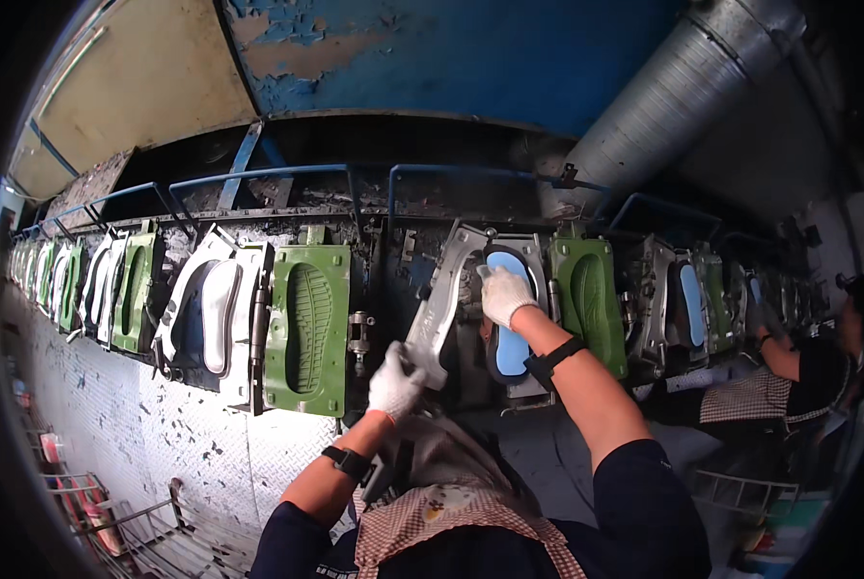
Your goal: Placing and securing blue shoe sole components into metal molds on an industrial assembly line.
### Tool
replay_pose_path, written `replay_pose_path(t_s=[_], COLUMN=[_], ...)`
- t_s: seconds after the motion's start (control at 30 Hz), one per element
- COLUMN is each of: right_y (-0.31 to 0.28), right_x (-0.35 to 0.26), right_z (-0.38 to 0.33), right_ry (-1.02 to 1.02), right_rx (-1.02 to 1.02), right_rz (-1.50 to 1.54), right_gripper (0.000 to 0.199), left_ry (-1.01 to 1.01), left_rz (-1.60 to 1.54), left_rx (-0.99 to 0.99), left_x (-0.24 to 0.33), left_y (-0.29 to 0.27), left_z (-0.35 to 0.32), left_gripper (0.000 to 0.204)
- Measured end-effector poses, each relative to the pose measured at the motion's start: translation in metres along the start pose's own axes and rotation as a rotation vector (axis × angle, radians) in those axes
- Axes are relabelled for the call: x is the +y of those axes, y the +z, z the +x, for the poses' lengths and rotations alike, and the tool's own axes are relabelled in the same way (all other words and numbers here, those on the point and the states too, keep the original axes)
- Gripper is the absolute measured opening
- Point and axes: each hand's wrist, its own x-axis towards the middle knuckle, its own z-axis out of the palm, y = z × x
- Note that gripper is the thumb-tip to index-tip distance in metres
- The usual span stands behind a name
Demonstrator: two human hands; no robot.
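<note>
We are gripping the metal mould lid (438,314) at its lower edge with our left hand (394,380), fingers wrapped tight; it looks heavy and rigid. Our right hand (504,294) is pressing, fingers curled, on the blue sole (511,349) inside the open mould, likely soft and flexible.

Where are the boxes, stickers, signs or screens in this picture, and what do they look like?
None that I can make out: no boxes, stickers, signs or screens. There is only a row of shoe-sole moulds, green and grey metal, along the machine in front of the person.
</note>
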Motion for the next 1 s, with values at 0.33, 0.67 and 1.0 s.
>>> replay_pose_path(t_s=[0.33,0.67,1.0], right_y=[-0.152,0.028,0.048], right_x=[0.003,0.043,0.034], right_z=[-0.063,-0.038,-0.143], right_ry=[-0.267,-0.086,-0.262], right_rx=[0.914,0.467,0.505], right_rz=[0.445,0.869,0.680], right_gripper=[0.037,0.046,0.019], left_ry=[-0.013,0.984,0.775], left_rz=[-0.158,0.315,-0.028], left_rx=[-0.026,0.186,0.169], left_x=[-0.002,0.044,0.050], left_y=[0.107,0.104,0.114], left_z=[-0.013,0.003,0.014], left_gripper=[0.123,0.073,0.025])
